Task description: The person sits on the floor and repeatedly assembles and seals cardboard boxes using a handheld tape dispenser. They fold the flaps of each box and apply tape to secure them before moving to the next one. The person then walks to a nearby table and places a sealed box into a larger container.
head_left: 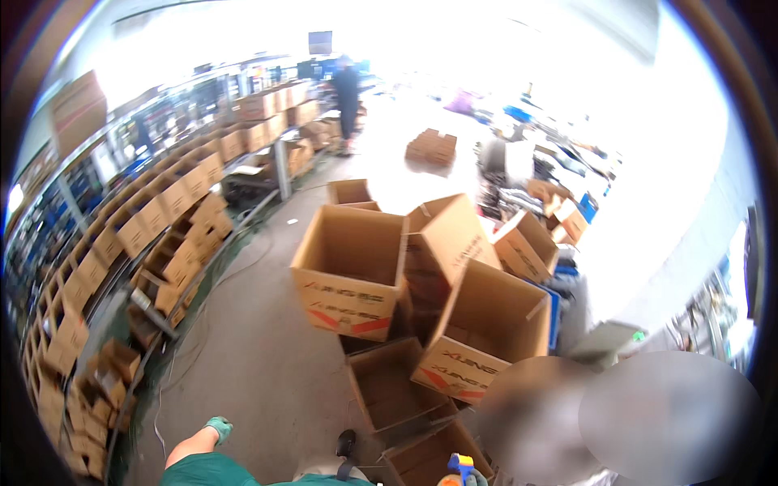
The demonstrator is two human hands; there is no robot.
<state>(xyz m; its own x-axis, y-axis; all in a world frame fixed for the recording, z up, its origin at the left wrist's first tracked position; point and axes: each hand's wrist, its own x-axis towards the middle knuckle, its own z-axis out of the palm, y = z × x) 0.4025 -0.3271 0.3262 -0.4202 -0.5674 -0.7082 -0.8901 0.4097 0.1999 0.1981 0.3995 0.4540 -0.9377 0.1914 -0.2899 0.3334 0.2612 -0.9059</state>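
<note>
My left hand point(219, 429), in a green glove, hangs at the lower left over the grey floor. Its fingers look loosely curled, and nothing shows in them. At the bottom edge my gloved right hand point(480, 480) is closed on a blue-and-orange tape dispenser point(460, 462); the picture cuts off much of both. Just by it lies an open cardboard box point(429, 458). Farther out are another open box point(381, 381), a printed open box point(462, 368) and a second printed box point(344, 304), stacked and tilted against each other.
Racks at left carry rows of open cardboard boxes point(174, 198). Cables point(194, 352) run along the floor beside them. A person point(346, 101) stands far back near a stack of flat cardboard point(431, 147). Clutter lines the right wall; a blurred patch hides the lower right.
</note>
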